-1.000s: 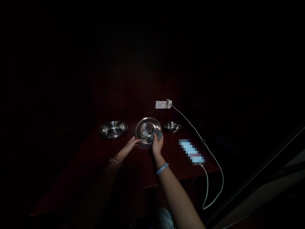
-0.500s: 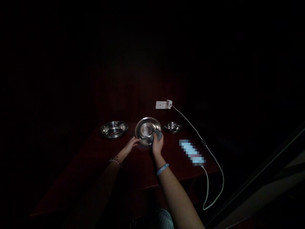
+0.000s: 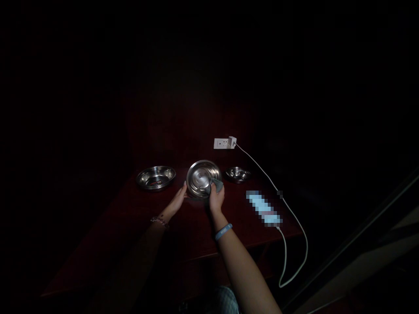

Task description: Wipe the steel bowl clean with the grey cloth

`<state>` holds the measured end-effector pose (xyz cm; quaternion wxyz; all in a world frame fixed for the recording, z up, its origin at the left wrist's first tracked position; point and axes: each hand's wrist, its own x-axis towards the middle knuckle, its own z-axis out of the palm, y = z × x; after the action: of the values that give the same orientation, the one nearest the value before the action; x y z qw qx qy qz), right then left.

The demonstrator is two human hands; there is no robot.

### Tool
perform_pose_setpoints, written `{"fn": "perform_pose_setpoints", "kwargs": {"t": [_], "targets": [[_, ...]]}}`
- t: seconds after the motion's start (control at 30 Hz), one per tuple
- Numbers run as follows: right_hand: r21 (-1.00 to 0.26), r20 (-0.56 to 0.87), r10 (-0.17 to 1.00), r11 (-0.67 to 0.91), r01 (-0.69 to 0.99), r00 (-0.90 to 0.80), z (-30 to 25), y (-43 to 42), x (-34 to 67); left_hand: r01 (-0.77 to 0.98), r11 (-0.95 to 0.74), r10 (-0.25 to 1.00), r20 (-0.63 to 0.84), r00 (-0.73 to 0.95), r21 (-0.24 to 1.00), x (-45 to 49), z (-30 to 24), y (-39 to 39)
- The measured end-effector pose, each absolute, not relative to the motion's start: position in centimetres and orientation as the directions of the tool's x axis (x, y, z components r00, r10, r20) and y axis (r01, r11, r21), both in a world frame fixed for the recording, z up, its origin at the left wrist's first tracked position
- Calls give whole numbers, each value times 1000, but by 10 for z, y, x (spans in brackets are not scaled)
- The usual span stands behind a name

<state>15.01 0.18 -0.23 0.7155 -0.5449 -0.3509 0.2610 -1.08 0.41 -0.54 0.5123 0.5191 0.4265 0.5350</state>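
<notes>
One tilted metal bowl (image 3: 199, 174), grey cloth (image 3: 217, 186) seemingly against its inside.

A shiny metal bowl (image 3: 200, 175) tilts just below frame centre, its inside showing; a crumpled grey cloth (image 3: 218, 186) overlaps its lower right.

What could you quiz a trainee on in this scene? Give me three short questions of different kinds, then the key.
1. Multiple choice: what does the right hand hold? A: a spoon. B: a grey cloth. C: a knife.
2. True or false: the steel bowl on the right looks smaller than the steel bowl on the left.
3. Open question: where is the tilted steel bowl, and which hand is at its left side?

Key: 1: B. 2: True. 3: Between the other two bowls, with the left hand at its left side.
</notes>
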Motion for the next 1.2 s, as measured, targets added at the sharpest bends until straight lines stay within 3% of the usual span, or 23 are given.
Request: {"fn": "perform_pose_setpoints", "kwargs": {"t": [0.97,1.2], "targets": [[-958,237,757,285,18,609,-4,3,151,-48,-170,982,174,78,984,-12,-10,9],[-964,226,756,265,29,614,-3,2,149,27,-299,954,298,38,954,-11,-6,3]]}}
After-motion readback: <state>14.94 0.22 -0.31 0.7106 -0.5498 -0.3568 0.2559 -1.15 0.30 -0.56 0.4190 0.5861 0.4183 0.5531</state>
